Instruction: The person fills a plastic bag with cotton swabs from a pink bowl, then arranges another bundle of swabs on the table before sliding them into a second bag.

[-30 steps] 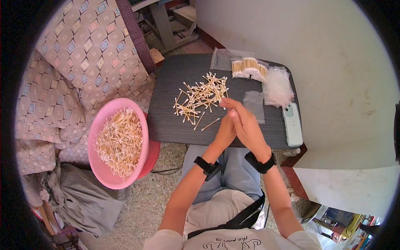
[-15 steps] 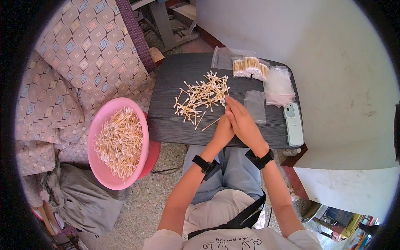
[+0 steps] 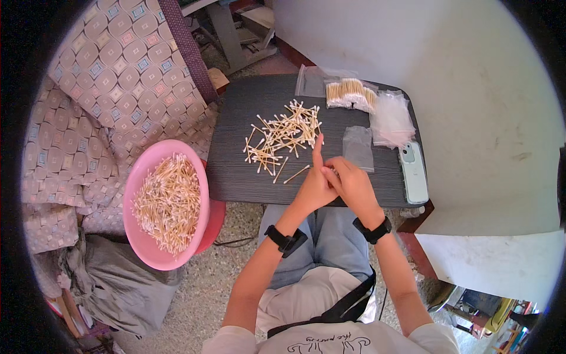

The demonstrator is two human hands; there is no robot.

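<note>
My two hands touch each other over the near edge of the dark table. The index finger of my left hand point(image 3: 313, 187) points straight away from me, toward the loose cotton swabs point(image 3: 288, 133); its other fingers are partly hidden. My right hand point(image 3: 355, 184) is curled, its fingertips closed against the left hand's fingers. No swab shows in either hand. Two single swabs point(image 3: 296, 174) lie just left of my hands. Beyond my right hand is a flat clear plastic bag point(image 3: 358, 148). Bundled swabs point(image 3: 351, 94) lie in a row at the table's far side.
A pink basin point(image 3: 131, 221) heaped with swabs stands left of the table point(image 3: 236, 183), on a red support. Clear bags point(image 3: 391, 120) are stacked at the table's right, next to a pale phone point(image 3: 414, 174). A wall point(image 3: 483, 130) rises on the right; patterned cushions point(image 3: 127, 71) are at left.
My hands were laid together with fingers pointing forward. Now they have partly separated: the left index finger stands out alone and the right fingers have curled in. The swabs appear undisturbed.
</note>
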